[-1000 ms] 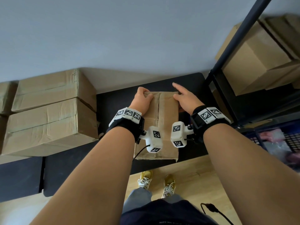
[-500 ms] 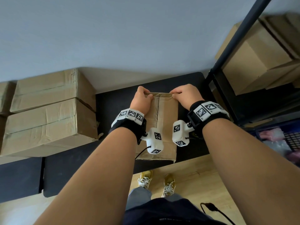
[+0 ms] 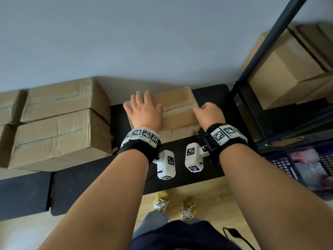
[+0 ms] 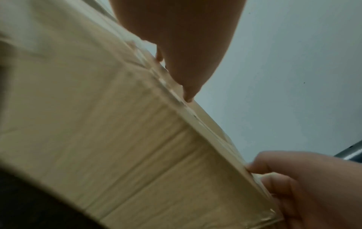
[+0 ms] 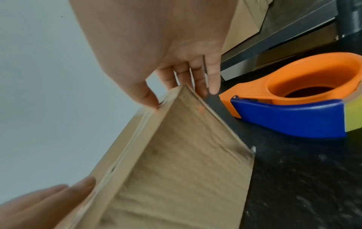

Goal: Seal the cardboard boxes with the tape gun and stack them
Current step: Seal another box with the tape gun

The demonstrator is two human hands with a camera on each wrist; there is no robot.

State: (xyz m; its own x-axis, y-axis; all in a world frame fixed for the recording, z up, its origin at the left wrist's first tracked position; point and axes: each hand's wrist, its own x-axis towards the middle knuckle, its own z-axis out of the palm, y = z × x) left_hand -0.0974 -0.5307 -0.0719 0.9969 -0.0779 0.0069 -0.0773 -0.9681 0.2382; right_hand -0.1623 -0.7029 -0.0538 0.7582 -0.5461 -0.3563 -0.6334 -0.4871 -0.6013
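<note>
I square the box [image 3: 177,109] near the bench's [image 3: 189,179] back edge: left hand [image 3: 144,112] spread flat on top, right hand [image 3: 210,112] pinching its corner (seam untaped). Next, the tape gun [image 5: 290,111].

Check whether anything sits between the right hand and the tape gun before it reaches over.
Nothing visible does. In the right wrist view the tape gun lies on the black table just right of the right hand, which grips the corner of the cardboard box; only bare tabletop separates them. The left hand rests flat on the box top.

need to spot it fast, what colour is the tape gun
Orange and blue tape gun, clearest in the right wrist view.
</note>
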